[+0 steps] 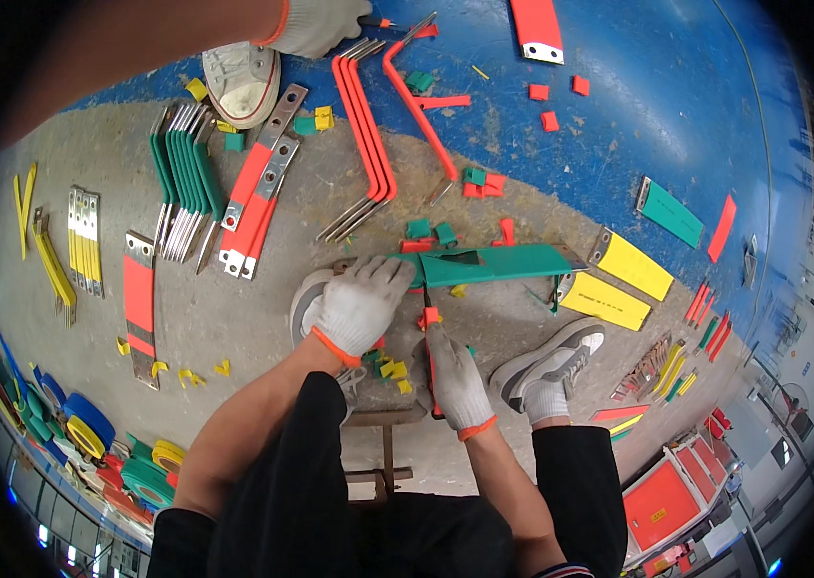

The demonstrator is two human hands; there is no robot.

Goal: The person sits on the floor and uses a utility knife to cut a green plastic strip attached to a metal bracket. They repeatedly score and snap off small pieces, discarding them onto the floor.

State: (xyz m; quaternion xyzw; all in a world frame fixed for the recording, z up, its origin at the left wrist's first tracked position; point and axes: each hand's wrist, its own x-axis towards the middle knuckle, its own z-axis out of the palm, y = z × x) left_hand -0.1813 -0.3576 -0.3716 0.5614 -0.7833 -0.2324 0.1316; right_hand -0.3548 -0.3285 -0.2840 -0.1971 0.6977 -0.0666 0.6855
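My left hand, in a white knit glove, presses with closed fingers on the left end of a flat metal bar in a green sleeve. The sleeve has a dark opening near its middle, and bare metal shows at the right end. My right hand, also gloved, is wrapped round a red-handled utility knife. Its blade points up to the near edge of the green sleeve, close to my left fingers. Small green, red and yellow sleeve scraps lie between my hands and around the bar.
At the top, a co-worker's gloved hand holds a black-and-orange tool beside bent red bars. Green bent bars stand left; flat yellow bars lie right. Tape rolls sit lower left, a red cabinet lower right.
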